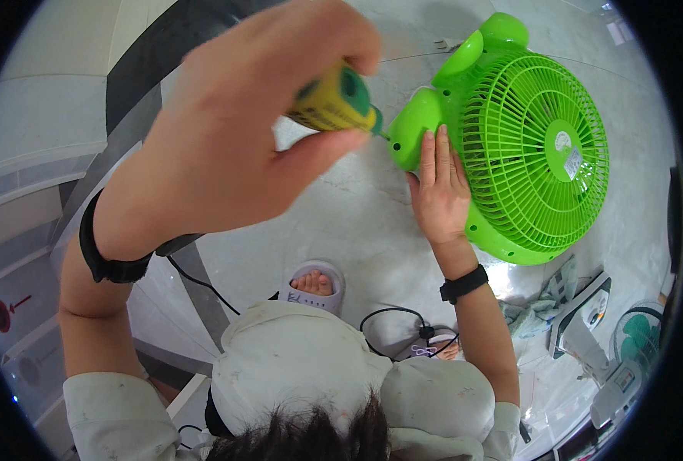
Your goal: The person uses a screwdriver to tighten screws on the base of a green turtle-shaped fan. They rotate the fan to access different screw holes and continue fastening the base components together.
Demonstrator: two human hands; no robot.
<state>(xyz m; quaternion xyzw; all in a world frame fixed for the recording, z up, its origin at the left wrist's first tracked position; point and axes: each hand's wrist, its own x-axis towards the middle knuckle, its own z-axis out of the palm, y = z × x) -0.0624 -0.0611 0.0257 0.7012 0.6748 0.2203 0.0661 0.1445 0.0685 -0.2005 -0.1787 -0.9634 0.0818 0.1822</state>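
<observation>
A bright green plastic fan [537, 157] lies on the floor ahead of me to the right, its round slatted grille facing up with pale labels at the centre. My left hand [230, 127] is wrapped round the yellow and green handle of a screwdriver [334, 100]. The thin shaft points right, and its tip is at or very near a dark screw hole in the fan's rounded green end; contact is hard to tell. Fingers stretched out, my right hand [443, 196] lies flat on the green housing beside the grille.
Below my hands are a sandalled foot [314, 284] and a looped black cable [391, 311]. A crumpled cloth [537, 307], a white and dark device [583, 311] and a round clear item with green inside [639, 338] lie at the right. Pale cabinets [38, 115] stand at the left.
</observation>
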